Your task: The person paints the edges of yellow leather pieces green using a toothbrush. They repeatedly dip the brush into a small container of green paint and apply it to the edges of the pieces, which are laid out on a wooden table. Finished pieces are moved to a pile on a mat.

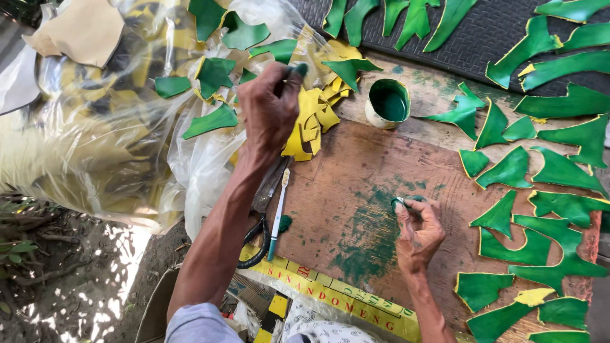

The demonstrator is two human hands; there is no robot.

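Note:
My left hand [270, 108] reaches up over a heap of yellow cut pieces [314, 117] lying on a clear plastic bag [114, 133], its green-stained fingertips pinching at one piece. My right hand [416, 228] rests on the brown wooden board [356, 184], fingers closed on a small green-soaked pad beside a patch of green smears. A small round cup of green paint [387, 101] stands at the board's far edge. Black-handled scissors [264, 209] and a toothbrush [278, 213] lie on the board's left edge, under my left forearm.
Many green-painted pieces with yellow edges [540, 209] are spread along the board's right side and on a dark mat [483, 32] at the back. A tan sheet [82, 32] lies top left. Bare ground and leaves show at lower left.

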